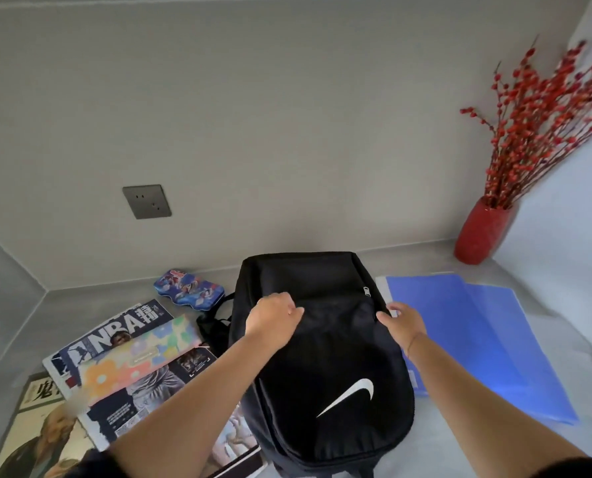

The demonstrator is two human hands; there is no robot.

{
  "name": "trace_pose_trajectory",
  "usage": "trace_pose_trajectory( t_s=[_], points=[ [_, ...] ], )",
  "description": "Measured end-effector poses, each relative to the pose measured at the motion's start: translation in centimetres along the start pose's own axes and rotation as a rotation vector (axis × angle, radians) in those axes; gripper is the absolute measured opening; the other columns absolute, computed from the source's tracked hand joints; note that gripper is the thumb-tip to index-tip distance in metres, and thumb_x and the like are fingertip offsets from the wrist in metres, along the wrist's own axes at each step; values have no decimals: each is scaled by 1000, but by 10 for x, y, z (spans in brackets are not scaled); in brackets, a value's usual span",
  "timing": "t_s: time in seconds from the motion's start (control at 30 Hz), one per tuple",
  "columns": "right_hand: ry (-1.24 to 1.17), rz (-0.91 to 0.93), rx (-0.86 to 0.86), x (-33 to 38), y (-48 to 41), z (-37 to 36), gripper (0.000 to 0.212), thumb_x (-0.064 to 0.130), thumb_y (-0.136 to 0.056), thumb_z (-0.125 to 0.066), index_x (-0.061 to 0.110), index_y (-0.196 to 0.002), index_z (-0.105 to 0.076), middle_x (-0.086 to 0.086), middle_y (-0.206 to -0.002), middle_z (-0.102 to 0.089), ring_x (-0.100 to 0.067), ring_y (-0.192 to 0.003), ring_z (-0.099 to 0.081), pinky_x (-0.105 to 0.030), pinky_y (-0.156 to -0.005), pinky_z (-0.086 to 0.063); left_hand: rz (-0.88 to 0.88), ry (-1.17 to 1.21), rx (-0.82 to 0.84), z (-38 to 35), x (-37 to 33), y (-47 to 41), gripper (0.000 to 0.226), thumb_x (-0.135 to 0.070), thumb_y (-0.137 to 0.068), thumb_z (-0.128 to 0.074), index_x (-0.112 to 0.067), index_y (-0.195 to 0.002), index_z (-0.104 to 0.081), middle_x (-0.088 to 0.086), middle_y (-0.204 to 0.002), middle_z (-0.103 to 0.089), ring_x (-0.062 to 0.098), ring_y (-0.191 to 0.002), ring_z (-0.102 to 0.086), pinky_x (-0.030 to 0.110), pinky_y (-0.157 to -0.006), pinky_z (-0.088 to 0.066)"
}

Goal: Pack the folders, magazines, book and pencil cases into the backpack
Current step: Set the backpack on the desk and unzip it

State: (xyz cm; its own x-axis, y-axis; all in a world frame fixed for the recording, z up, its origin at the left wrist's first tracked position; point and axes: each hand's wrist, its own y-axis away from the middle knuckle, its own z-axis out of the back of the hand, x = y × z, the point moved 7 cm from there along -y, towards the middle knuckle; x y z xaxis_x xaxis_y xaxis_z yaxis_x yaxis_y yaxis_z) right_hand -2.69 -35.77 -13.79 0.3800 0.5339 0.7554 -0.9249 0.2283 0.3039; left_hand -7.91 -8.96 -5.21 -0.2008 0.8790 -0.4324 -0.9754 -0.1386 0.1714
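A black backpack (325, 360) with a white swoosh lies flat on the grey table, zipped shut as far as I can see. My left hand (273, 317) pinches the fabric near its upper front pocket. My right hand (403, 324) rests on the backpack's right edge, fingers curled on it. Blue folders (477, 336) lie overlapping to the right. On the left lie an NBA magazine (122, 336), a flowered pastel pencil case (139, 357) on top of it, a blue cartoon pencil case (189, 289) further back, and a book (35, 426) with a portrait cover at the bottom left.
A red vase (482, 232) with red berry branches stands in the back right corner. A grey wall socket (146, 201) is on the back wall. Walls close the table at back, left and right. Another magazine (232, 443) pokes out under my left forearm.
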Motion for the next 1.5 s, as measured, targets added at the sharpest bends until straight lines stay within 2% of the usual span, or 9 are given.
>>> trace_pose_trajectory(
  t_s=[0.23,0.43,0.63,0.77,0.93,1.17,1.3,1.4,1.5],
  points=[
    [226,124,11,8,1,-8,44,38,-78,-67,26,-119,-62,0,-128,-54,-23,-122,-47,-42,-101,-42,-129,143,142,-55,-82,-49,27,-31,-95,-46,-12,-105,-61,4,-108,-62,23,-104,-59,37,-87,-50],
    [155,146,-29,1,-17,-17,36,44,-76,-66,26,-108,-64,6,-123,-49,-16,-116,-44,-34,-99,-43,73,109,165,-93,-105,-90,34,-40,-92,-47,-13,-86,-67,7,-86,-69,24,-83,-64,39,-80,-52],
    [111,179,-72,5,-33,-20,16,34,-79,-68,20,-85,-68,5,-105,-51,-12,-90,-53,-26,-82,-54,194,-20,239,-117,-120,-113,35,-45,-80,-63,-15,-98,-67,0,-95,-71,18,-92,-65,34,-90,-50],
    [173,196,-60,8,-37,-19,16,36,-82,-65,20,-80,-62,6,-95,-48,-11,-76,-57,-23,-67,-55,132,147,164,-115,-124,-120,21,-28,-85,-65,-9,-78,-65,4,-80,-66,16,-72,-62,25,-62,-48],
    [249,217,-82,14,-35,-20,18,37,-84,-60,23,-75,-53,6,-96,-50,-13,-72,-56,-22,-59,-50,72,59,50,-100,-121,-111,23,-22,-94,-52,-4,-96,-67,9,-99,-68,23,-90,-65,27,-69,-48],
    [262,205,-107,13,-30,-12,15,32,-89,-58,21,-79,-54,3,-99,-52,-13,-75,-57,-20,-60,-46,86,-125,-135,-63,-77,-84,22,-29,-93,-51,-15,-86,-66,2,-85,-70,22,-81,-65,32,-77,-47],
    [273,218,-115,11,-27,-9,15,30,-89,-58,20,-78,-55,1,-97,-52,-14,-75,-55,-20,-61,-42,134,-118,-193,-36,-25,-62,26,-31,-91,-53,-19,-68,-56,-6,-65,-53,21,-69,-58,32,-71,-41],
    [271,230,-124,13,-21,-10,17,29,-89,-58,19,-76,-55,-2,-97,-55,-14,-74,-56,-21,-64,-45,185,-111,-257,-12,17,-44,28,-30,-90,-51,-19,-65,-56,-4,-63,-53,24,-72,-60,34,-74,-43],
    [266,227,-119,15,-16,-13,17,28,-89,-59,19,-75,-55,-3,-96,-54,-17,-75,-57,-25,-67,-48,207,-104,-309,1,52,-31,31,-34,-90,-53,-15,-69,-64,5,-74,-66,26,-77,-62,32,-67,-41]
  ],
)
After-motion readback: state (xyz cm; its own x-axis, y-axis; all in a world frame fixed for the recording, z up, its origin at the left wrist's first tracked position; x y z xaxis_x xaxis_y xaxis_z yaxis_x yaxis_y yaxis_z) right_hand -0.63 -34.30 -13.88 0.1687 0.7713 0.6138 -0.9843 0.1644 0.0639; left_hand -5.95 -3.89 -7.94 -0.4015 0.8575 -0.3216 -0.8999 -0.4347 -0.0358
